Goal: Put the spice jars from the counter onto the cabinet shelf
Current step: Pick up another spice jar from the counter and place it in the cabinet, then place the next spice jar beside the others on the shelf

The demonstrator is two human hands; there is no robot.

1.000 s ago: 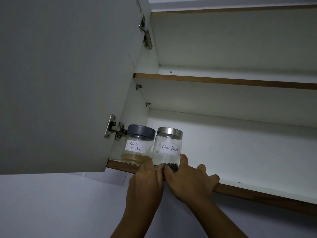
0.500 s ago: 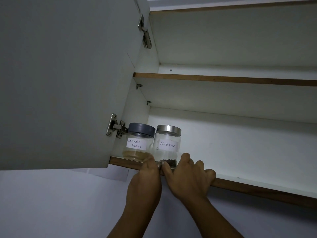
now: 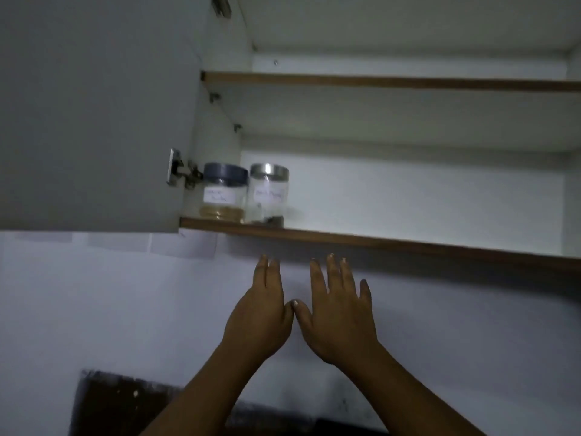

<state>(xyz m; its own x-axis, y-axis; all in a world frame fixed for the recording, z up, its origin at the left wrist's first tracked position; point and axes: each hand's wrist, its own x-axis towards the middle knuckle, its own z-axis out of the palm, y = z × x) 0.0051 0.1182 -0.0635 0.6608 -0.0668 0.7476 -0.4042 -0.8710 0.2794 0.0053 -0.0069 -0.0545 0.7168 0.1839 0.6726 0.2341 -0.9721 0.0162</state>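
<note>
Two spice jars are seen upright on the lower cabinet shelf, at its left end near the front edge. The dark-lidded jar, with tan powder in its base, is placed on the left beside the door hinge. The silver-lidded jar, with dark grains in its base, is set just to its right; whether the two touch cannot be told. Their white labels are too blurred to be read. Below the shelf, apart from it, the left hand and right hand are raised before the pale wall. The fingers of both are stretched straight and nothing is held; the thumb tips are brought together. The cabinet door is swung open at the left.
</note>
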